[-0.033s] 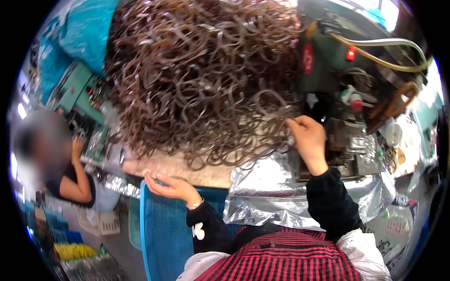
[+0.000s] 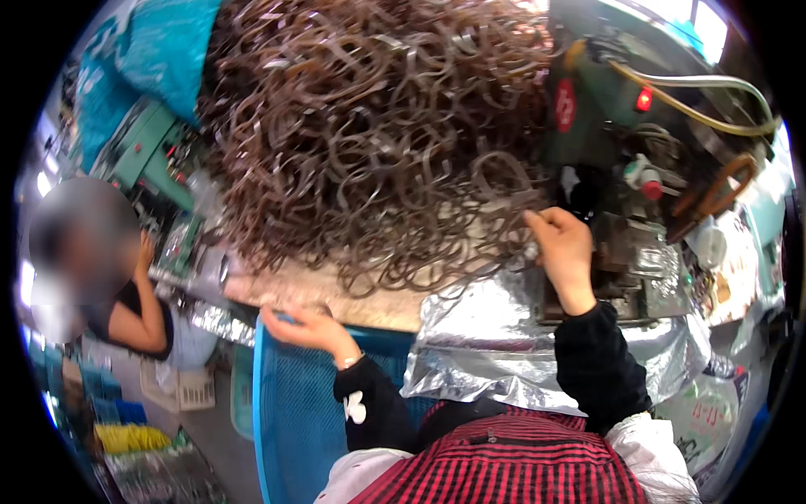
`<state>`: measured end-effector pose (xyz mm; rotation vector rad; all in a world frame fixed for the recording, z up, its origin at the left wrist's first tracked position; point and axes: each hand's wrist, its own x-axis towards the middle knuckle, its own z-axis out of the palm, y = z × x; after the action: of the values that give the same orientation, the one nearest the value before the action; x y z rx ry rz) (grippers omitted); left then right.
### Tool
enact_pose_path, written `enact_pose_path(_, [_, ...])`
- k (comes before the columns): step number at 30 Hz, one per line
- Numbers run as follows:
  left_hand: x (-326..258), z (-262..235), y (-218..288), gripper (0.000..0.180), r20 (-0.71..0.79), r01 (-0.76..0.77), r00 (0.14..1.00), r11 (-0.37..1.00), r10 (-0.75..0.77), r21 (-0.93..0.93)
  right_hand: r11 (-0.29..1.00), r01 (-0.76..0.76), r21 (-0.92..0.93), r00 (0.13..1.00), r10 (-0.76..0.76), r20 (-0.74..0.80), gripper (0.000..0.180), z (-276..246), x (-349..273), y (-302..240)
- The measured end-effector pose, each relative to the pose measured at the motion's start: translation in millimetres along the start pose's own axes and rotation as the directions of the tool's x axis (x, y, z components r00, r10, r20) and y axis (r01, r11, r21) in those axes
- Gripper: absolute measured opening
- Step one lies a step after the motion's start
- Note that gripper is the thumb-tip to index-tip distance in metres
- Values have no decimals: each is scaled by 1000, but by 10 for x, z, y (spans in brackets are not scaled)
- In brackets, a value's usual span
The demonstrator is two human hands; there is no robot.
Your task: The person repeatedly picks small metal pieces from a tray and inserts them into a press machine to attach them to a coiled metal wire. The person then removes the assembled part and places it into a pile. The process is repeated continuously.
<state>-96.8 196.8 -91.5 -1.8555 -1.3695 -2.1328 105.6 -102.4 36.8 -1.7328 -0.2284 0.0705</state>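
Observation:
A large heap of brown, band-like loops (image 2: 378, 126) fills the far middle of the worktable (image 2: 361, 307). At the heap's near right edge, my right hand (image 2: 564, 256) is closed in a pinch of thumb and fingers on a brown loop (image 2: 501, 175); its exact grip point is blurred. My left hand (image 2: 306, 328) is palm up with its fingers stretched out, nothing clearly in it. It hovers by the table's front edge, over a blue mesh basket (image 2: 262, 403).
A machine with a metal block (image 2: 625, 248) and red light (image 2: 644, 99) stands right of the heap. Silver foil sheeting (image 2: 470, 344) covers the table's front edge. Scissors with orange handles (image 2: 714, 197) lie far right. Another person (image 2: 138, 323) sits at left near a green machine (image 2: 143, 151).
The whole view has shifted slightly, so the heap and machine appear a little further right. My left hand's fingers have turned slightly and are more blurred. My right hand keeps its pinch.

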Motion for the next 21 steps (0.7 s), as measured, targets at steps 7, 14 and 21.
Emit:
enact_pose_path(7, [-384, 141, -533, 37, 309, 85, 930, 933, -200, 349, 994, -12, 110, 991, -4, 137, 23, 362, 76, 326])
enact_pose_path(14, [-495, 272, -423, 44, 282, 125, 926, 908, -252, 401, 970, 30, 241, 992, -59, 115, 40, 186, 289, 433])
enact_pose_path(21, [-273, -189, -428, 36, 423, -27, 883, 876, -205, 482, 991, -48, 127, 963, 12, 270, 44, 535, 141, -56])
